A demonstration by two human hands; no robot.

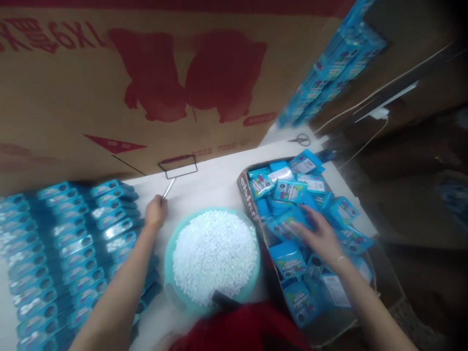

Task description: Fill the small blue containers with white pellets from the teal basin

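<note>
My left hand [155,211] is closed around the thin metal handle of a tool [177,168] whose rectangular wire frame lies on the white table near a big cardboard box. My right hand [319,238] reaches with spread fingers into a cardboard tray [245,187] of loose blue packets [290,191], resting on them. Between my arms stands a teal bowl [168,273] heaped with small white pellets [215,253].
Rows of filled blue packets [69,243] cover the table at left. A large brown box with red print [146,87] stands behind. Scissors [302,140] lie far back; more blue packets [336,63] are stacked at the upper right. Red cloth [241,329] is at the bottom.
</note>
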